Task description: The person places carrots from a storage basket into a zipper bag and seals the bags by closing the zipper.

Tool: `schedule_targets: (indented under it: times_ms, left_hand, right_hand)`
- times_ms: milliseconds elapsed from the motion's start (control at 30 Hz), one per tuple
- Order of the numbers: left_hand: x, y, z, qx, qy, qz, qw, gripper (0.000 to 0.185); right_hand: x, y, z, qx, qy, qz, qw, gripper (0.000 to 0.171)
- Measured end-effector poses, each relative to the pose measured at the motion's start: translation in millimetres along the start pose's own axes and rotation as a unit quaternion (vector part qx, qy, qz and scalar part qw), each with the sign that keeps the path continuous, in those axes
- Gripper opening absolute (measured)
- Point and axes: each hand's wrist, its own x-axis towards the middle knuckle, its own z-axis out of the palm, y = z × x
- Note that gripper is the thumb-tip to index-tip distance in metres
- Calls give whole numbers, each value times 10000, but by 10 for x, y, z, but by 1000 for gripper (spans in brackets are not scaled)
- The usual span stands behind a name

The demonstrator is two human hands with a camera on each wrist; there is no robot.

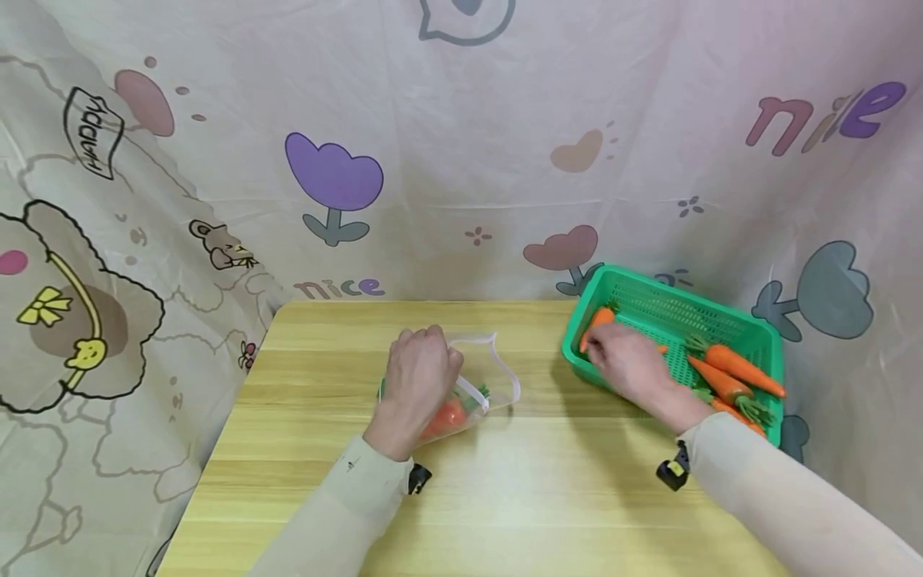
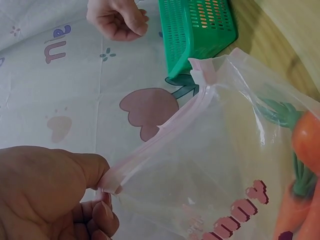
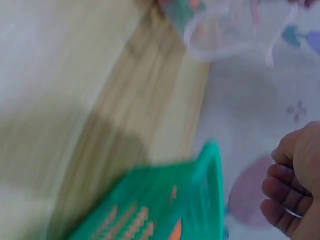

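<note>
From the head view, the left hand (image 1: 418, 377) is pinching a clear zip bag (image 1: 469, 389) holding a carrot on the desk (image 1: 548, 497), while the right hand (image 1: 623, 361) is curling over a carrot (image 1: 595, 324) in the green basket (image 1: 750, 332). At the left wrist, fingers (image 2: 95, 172) are pinching the bag's seal strip (image 2: 165, 137). The right wrist view is blurring, fingers (image 3: 282, 192) curling above the basket rim.

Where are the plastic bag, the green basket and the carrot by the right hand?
plastic bag (image 2: 210, 165), left wrist view, on its clear side wall.
green basket (image 1: 721, 316), head view, on its far rim.
carrot (image 1: 597, 320), head view, on its orange body just above the right hand (image 1: 627, 365).
</note>
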Motion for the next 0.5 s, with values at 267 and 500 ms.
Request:
schedule_targets:
  times_ms: [267, 500]
  left_hand:
    - [-51, -32, 35, -104, 75, 219, 9997, 26]
    - [-62, -30, 46, -18, 159, 372, 9992, 28]
  right_hand:
    - [-26, 709, -145, -924, 3, -431, 9948, 13]
    - [38, 1151, -203, -1750, -848, -650, 9788, 11]
